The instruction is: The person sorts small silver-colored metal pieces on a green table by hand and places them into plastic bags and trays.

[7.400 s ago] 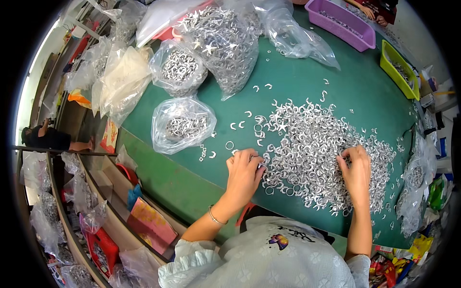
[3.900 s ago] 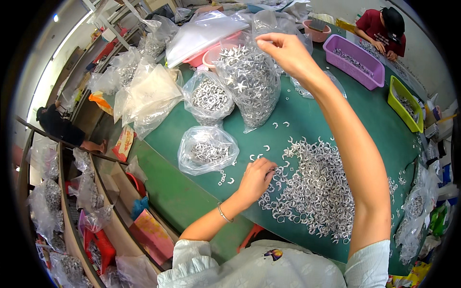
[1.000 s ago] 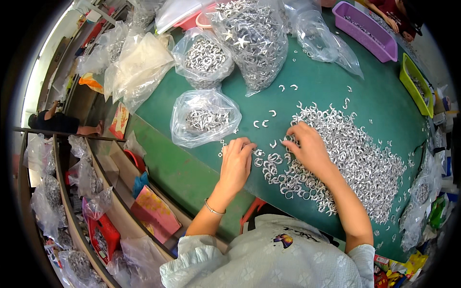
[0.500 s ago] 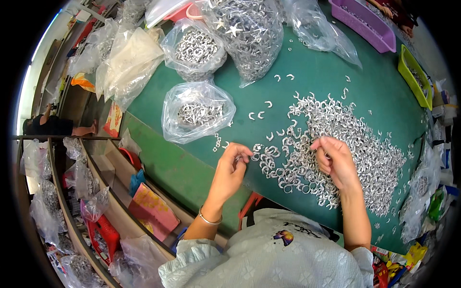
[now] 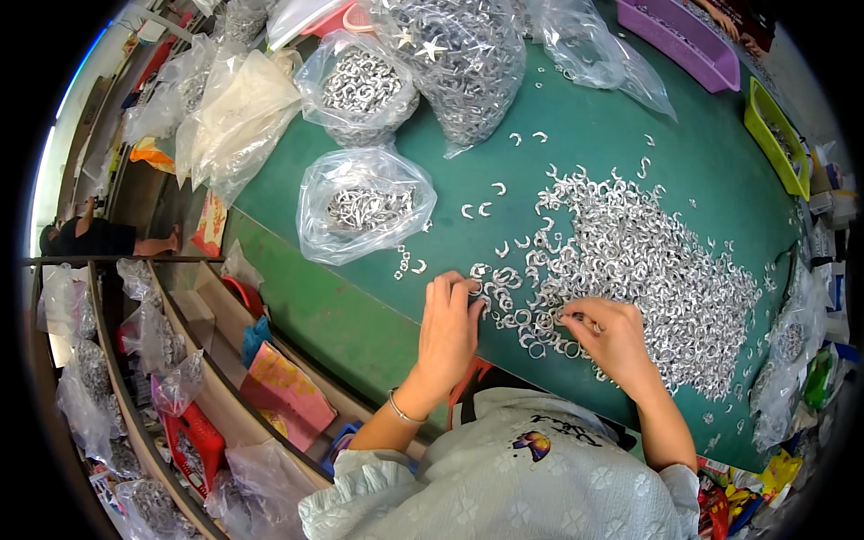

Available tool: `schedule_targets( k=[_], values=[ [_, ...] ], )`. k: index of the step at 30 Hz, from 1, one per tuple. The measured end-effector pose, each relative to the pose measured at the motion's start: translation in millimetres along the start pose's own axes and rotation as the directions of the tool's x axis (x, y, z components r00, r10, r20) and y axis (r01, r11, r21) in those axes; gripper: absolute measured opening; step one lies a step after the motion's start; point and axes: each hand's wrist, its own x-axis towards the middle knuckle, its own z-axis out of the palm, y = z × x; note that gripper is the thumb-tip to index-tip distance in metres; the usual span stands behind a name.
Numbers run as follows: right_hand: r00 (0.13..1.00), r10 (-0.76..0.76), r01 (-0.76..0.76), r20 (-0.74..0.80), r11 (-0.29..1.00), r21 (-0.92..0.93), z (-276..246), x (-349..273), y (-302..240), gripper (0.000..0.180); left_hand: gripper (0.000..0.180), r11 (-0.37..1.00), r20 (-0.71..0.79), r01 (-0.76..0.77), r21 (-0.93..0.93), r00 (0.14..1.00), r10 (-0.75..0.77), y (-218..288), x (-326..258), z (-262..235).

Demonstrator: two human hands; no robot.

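A wide heap of small silver C-shaped metal pieces (image 5: 666, 261) is spread over the green table (image 5: 486, 90). My left hand (image 5: 447, 328) is at the heap's left end, back of the hand up. Its fingers are bent and close together, their tips beside a few loose pieces; anything under them is hidden. Over the heap's near left part, my right hand (image 5: 610, 340) has thumb and forefinger pinched together; what lies between them is too small to make out. Beyond my left hand, one C-shaped piece (image 5: 418, 266) lies beside some tiny square links (image 5: 401, 263).
Clear plastic bags of silver pieces, a low one (image 5: 310, 216), a fuller one (image 5: 409, 99) and a large one (image 5: 477, 81), stand at the back left. Purple (image 5: 720, 76) and lime-green (image 5: 759, 135) baskets stand far right. Compartmented shelving (image 5: 135, 396) is at left; another person's hand (image 5: 751, 43) shows far right.
My right hand has moved left and nearer me over the heap. My left hand has turned its back upward and lowered its fingertips. A C-shaped piece now shows beside the square links.
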Motion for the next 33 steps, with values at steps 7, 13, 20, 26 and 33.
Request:
schedule_targets(
  k=[7, 13, 20, 26, 33],
  values=[
    [0.992, -0.124, 0.125, 0.019, 0.991, -0.054, 13.7, -2.1, 11.7, 0.013, 0.019, 0.993, 0.027, 0.03, -0.117, 0.999, -0.027, -8.3, 0.3, -0.6],
    [0.993, 0.029, -0.026, -0.111, 0.999, 0.027, -2.8, -4.0, 10.8, 0.007, 0.021, 0.991, 0.017, -0.002, -0.133, 1.0, 0.004, -10.3, 5.2, -3.3],
    [0.982, 0.148, -0.098, -0.113, 0.928, 0.36, -9.4, -11.1, 29.0, 0.006, 0.015, 0.986, -0.014, -0.039, -0.164, 0.999, 0.038, -11.1, 9.1, -3.8],
    [0.997, 0.068, -0.036, 0.037, -0.026, 0.999, -22.4, -9.6, 27.6, 0.016, 0.015, 0.979, -0.062, -0.065, -0.196, 0.997, 0.054, -14.9, 10.6, 0.8],
    [0.951, 0.127, -0.019, -0.283, 0.935, 0.355, 3.0, -14.5, 31.5, 0.008, 0.014, 0.945, 0.024, 0.089, -0.314, 0.996, -0.086, -12.6, 14.5, -5.1]
  ],
)
